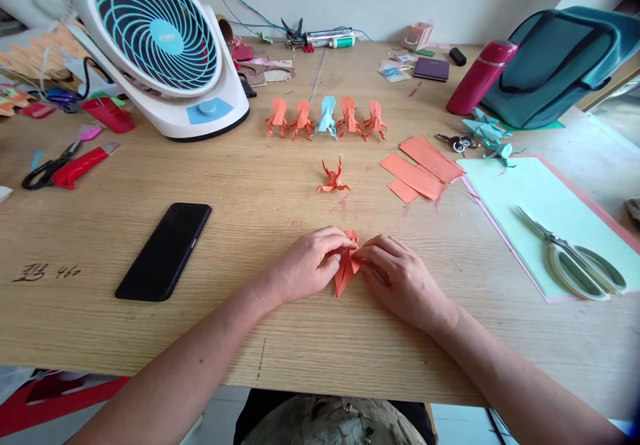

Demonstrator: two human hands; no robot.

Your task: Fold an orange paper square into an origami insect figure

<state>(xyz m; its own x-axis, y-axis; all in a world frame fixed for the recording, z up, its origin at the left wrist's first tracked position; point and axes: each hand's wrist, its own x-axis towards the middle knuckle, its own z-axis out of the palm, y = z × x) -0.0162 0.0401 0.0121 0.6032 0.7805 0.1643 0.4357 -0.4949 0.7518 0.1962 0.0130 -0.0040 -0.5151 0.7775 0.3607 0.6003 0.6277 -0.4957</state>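
Observation:
Between my two hands, near the front middle of the desk, lies a piece of folded orange origami paper (346,275) with a point toward me. My left hand (313,261) pinches its left side, thumb and fingertips on the paper. From the other side, the fingers of my right hand (400,275) close on its right edge. Parts of the paper are hidden under the fingertips. Just beyond stands a finished-looking orange origami insect (333,178) with raised legs. Farther back is a row of several origami insects (303,118), orange except for a light blue one (326,117).
A black phone (164,251) lies left of my hands. Orange paper strips (417,170) lie to the right, and scissors (575,255) rest on pale green sheets (510,198). A fan (160,38), red cutter (83,167), pink bottle (481,78) and teal bag (555,65) stand or lie around.

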